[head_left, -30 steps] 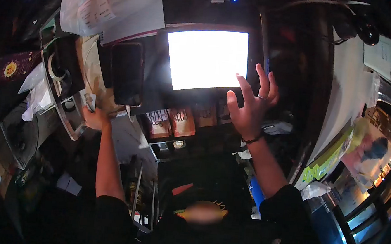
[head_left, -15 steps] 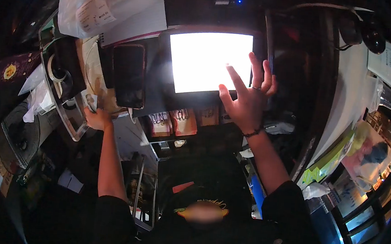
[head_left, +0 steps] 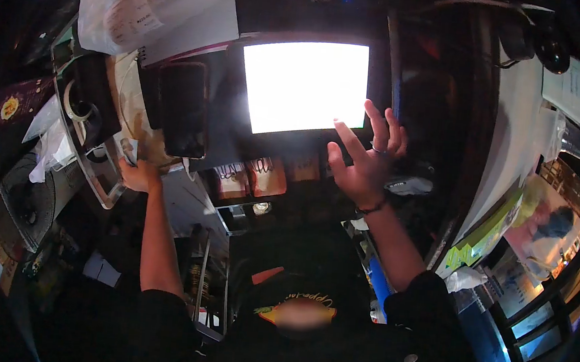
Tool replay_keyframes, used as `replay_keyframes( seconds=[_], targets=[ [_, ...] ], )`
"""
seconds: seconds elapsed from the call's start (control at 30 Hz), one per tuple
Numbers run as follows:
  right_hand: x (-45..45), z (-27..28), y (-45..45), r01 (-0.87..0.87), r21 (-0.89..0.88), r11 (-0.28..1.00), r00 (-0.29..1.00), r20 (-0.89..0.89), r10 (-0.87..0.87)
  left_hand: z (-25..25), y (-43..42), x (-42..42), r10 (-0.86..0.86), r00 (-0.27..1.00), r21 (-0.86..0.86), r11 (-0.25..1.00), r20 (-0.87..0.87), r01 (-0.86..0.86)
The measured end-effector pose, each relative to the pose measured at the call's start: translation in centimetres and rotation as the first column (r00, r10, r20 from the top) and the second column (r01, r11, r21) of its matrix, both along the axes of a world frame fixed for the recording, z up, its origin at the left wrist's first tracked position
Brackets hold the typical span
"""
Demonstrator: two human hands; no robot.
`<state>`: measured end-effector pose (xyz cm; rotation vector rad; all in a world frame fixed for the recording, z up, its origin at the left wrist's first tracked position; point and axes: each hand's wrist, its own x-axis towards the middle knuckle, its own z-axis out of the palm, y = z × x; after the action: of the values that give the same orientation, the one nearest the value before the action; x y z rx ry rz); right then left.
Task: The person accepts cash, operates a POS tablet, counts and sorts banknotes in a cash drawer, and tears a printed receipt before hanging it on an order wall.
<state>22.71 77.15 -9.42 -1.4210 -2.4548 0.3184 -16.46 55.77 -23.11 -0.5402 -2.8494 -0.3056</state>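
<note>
In the head view my left hand is closed, pinching what looks like a banknote with a portrait printed on it. It is beside a clear-edged tray at the left. My right hand holds nothing, and its fingers are spread. Its index fingertip overlaps the lower edge of a bright white touchscreen; I cannot tell whether it touches. A dark bracelet circles the right wrist.
A dark phone lies left of the screen. Above it are a plastic bag with a receipt and a notebook. Printed pouches stand below the screen. A tape roll sits in the tray, and a computer mouse is far right.
My right hand has drawn down and back, its index finger now at the screen's lower edge instead of over it. My left hand keeps its hold. The whole view has shifted slightly.
</note>
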Motion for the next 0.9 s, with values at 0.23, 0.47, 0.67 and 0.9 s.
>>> replay_keyframes(
  seconds=[0.23,0.47,0.67,0.9],
  targets=[
    [0.3,-0.6,-0.5,-0.008,-0.003,1.000,0.998,-0.060,0.008,0.3,0.4,0.2,-0.014,0.999,-0.005,1.000,-0.042,0.013],
    [0.9,-1.0,-1.0,-0.003,0.029,1.000,0.999,-0.048,0.004,-0.4,-0.2,-0.4,0.042,0.999,-0.015,0.999,0.000,-0.042],
    [1.0,-1.5,-1.1,0.009,0.017,1.000,0.996,-0.089,-0.008,0.3,0.5,0.2,0.034,0.999,-0.014,0.999,0.031,-0.034],
    [1.5,-1.1,-1.0,0.031,0.030,0.999,0.989,-0.147,-0.026,0.0,0.3,0.1,0.049,0.999,0.019,0.999,0.004,-0.049]
  ],
)
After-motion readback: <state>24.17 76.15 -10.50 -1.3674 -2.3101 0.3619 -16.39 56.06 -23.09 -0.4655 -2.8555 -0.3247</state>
